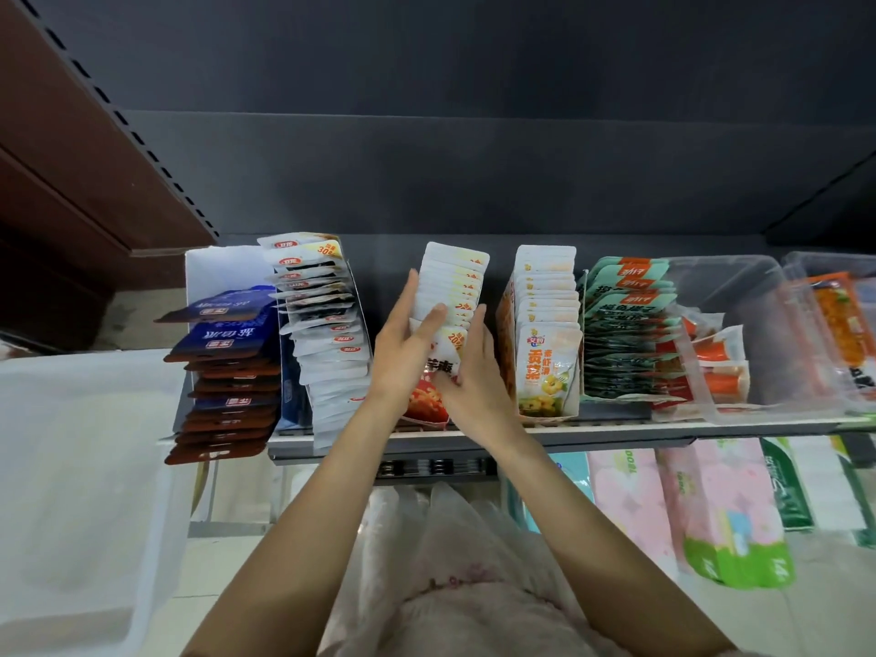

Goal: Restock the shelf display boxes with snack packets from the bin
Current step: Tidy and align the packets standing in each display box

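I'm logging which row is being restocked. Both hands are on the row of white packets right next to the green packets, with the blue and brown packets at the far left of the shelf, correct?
Not quite. In the head view both hands, left hand and right hand, are on the middle white row; another white-and-yellow row separates it from the green packets. The blue and brown packets are far left.
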{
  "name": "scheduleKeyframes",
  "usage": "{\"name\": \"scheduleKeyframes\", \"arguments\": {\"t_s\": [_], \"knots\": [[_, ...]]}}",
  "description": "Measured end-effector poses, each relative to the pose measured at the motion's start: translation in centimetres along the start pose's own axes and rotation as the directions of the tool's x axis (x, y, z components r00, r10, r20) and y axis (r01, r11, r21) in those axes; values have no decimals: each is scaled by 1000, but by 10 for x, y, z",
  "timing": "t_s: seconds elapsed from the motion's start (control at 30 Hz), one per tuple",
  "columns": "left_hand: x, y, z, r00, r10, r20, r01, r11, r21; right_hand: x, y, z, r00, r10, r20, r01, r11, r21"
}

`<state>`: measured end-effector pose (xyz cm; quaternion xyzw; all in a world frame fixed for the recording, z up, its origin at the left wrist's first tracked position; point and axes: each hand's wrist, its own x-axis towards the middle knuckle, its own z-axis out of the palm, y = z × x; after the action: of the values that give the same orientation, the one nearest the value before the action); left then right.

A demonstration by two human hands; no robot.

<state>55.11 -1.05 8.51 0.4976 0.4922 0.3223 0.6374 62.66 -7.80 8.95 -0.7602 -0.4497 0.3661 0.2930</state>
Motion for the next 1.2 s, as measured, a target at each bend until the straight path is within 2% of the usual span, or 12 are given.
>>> {"name": "scheduleKeyframes", "arguments": {"t_s": [0.2,0.3,0.4,0.53,0.57,0.63,0.77,0.9,0.97,1.03,1.13,1.2], "knots": [[11,-2,-2,999,-34,-12,32,994,-105,14,-7,-12,995,-96,-41,88,982,-168],[11,-6,7,992,97,-81,-82,981,175,10,-5,-14,987,-125,-102,103,975,-198],[2,-14,13,973,219,-68,-171,890,423,2,3,-20,987,-87,-137,60,979,-193],[-14,-19,3,972,222,82,-237,926,294,-1,5,-30,983,-125,-136,83,956,-282],[-17,-23,0,969,221,113,-245,918,312,-3,4,-32,981,-140,-131,94,946,-309],[-22,-30,-3,971,189,143,-235,854,464,-4,4,-35,983,-149,-105,108,940,-323],[-22,-28,8,985,143,93,-166,683,711,0,4,-44,977,-213,-33,187,914,-361],[-22,-28,17,980,190,63,-152,500,853,0,2,-46,978,-207,-8,185,892,-411],[-21,-29,18,979,196,56,-141,455,879,-1,3,-47,980,-199,-10,176,890,-421],[-24,-30,16,979,182,87,-165,477,863,-1,4,-48,980,-200,3,180,874,-451],[-28,-32,12,983,156,96,-169,568,806,1,4,-48,979,-201,10,178,841,-511],[-25,-34,12,982,173,77,-159,534,830,4,1,-46,981,-193,-16,151,814,-561]]}}
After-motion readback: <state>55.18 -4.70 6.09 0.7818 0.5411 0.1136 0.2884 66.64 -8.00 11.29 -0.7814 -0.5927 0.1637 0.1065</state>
